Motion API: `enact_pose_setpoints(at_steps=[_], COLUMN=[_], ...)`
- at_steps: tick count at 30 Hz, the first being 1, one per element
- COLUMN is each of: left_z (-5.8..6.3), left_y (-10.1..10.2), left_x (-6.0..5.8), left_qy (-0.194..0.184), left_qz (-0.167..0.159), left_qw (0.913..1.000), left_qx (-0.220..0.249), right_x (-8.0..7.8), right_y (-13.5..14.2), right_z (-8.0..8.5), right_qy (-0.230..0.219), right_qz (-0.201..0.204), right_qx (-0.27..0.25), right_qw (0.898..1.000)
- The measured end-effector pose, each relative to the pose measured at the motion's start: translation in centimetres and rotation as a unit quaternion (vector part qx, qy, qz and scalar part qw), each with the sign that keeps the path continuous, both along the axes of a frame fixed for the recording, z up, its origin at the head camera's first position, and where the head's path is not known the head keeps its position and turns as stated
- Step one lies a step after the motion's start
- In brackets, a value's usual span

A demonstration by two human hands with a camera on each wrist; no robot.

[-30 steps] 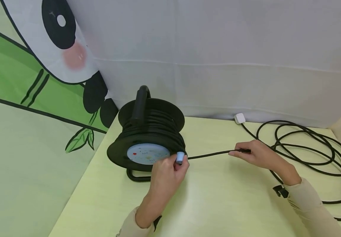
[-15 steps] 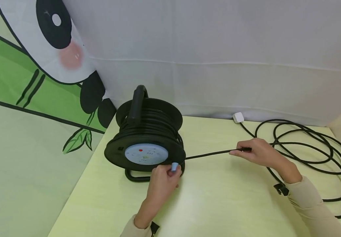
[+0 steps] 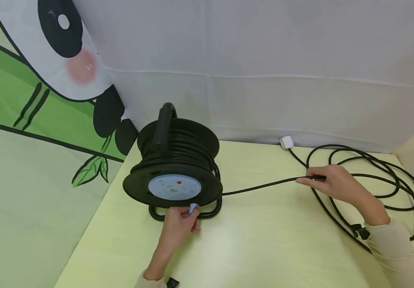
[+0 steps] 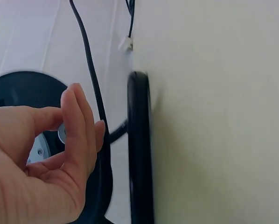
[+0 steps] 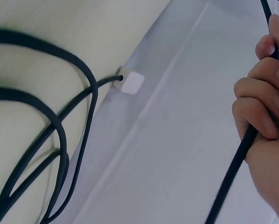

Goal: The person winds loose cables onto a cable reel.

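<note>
A black cable reel [image 3: 135, 188] stands on its tube frame at the table's left, wound with black cable, its blue socket disc [image 3: 174, 187] facing the front. My left hand [image 3: 175, 227] pinches the light blue crank knob [image 3: 193, 207] at the bottom of the front flange. In the left wrist view, the knob [image 4: 61, 133] is mostly behind the fingers. One stretch of cable [image 3: 257, 187] runs taut from the reel to my right hand [image 3: 340, 185], which grips it. The right wrist view shows several fingers [image 5: 251, 112] curled round the cable.
Loose loops of cable [image 3: 390, 167] lie at the right of the pale yellow table [image 3: 250, 244]. A white plug [image 3: 286, 143] rests at the back edge against a white cloth backdrop [image 3: 264, 100]. A cartoon-printed cloth [image 3: 48, 160] hangs at left.
The crank knob and left hand have swung from the flange's right side down to its bottom, and the disc has turned clockwise. My right hand has shifted right, still holding the cable.
</note>
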State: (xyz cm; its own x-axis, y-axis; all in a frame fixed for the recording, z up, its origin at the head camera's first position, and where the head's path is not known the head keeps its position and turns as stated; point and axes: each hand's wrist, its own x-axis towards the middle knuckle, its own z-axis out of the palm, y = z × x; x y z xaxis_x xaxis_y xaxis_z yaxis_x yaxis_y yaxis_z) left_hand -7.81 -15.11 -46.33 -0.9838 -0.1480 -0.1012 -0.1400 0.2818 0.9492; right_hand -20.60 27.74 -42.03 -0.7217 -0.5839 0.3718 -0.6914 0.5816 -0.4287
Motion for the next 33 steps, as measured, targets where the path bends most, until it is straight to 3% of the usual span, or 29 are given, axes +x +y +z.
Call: enact_pose_setpoints(at_steps=[5, 9, 17, 25, 33], left_z=[-0.5, -0.5, 0.0, 2.5, 5.8], left_y=[-1.3, -2.1, -4.4, -7.6, -9.7], left_x=[0.2, 0.4, 1.1, 1.8, 2.3], left_qy=[-0.035, -0.048, -0.064, -0.076, -0.056], left_qz=[0.030, 0.053, 0.096, 0.144, 0.180], left_qw=[0.9976, 0.9954, 0.9913, 0.9863, 0.9819], left_qx=[0.051, 0.065, 0.064, 0.026, 0.017], right_x=[0.4, 0.7, 0.5, 0.9, 2.1], right_y=[1.0, 1.8, 5.3, 9.8, 13.7], right_z=[0.5, 1.0, 1.9, 3.5, 4.7], right_qy=[0.018, 0.039, 0.144, 0.203, 0.181], right_qz=[-0.014, -0.018, -0.027, -0.076, -0.147], right_qx=[0.016, 0.016, -0.020, -0.075, -0.073], right_qw=[1.000, 0.999, 0.989, 0.973, 0.970])
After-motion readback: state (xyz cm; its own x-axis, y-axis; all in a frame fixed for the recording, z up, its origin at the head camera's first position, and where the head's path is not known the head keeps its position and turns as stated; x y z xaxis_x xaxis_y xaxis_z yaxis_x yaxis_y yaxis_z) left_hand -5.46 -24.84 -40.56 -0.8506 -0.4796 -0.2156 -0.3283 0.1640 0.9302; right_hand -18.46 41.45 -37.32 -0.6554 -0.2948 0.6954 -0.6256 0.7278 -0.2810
